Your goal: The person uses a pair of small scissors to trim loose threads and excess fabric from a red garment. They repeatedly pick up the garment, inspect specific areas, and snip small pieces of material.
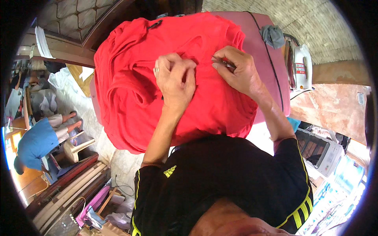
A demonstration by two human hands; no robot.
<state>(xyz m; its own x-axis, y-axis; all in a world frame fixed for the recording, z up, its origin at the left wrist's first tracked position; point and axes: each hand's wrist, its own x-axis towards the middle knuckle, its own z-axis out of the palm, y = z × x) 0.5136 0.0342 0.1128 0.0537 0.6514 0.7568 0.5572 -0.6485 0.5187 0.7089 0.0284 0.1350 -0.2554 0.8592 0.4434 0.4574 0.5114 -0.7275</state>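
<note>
Red cloth (216, 110), apparently a garment with folds and a round opening, lies heaped over a pink padded surface (273, 74). On the middle of the cloth, my left hand (175, 80) is closed, its fingertips pinched together at the fabric. A ring shows on one of its fingers. To its right, just above the cloth, my right hand (238, 72) grips a small dark metal tool (227, 63) that looks like thread snips; most of it is hidden in the fingers. A small black piece (155, 24) lies on the cloth's far left part.
A dark cord (275, 67) crosses the pink surface at right, with a grey cloth bundle (272, 36) at its edge. Beyond stands a white handled container (303, 69). At left, a person in blue (38, 135) is near a stool (76, 148); wooden planks (73, 188) lie lower left.
</note>
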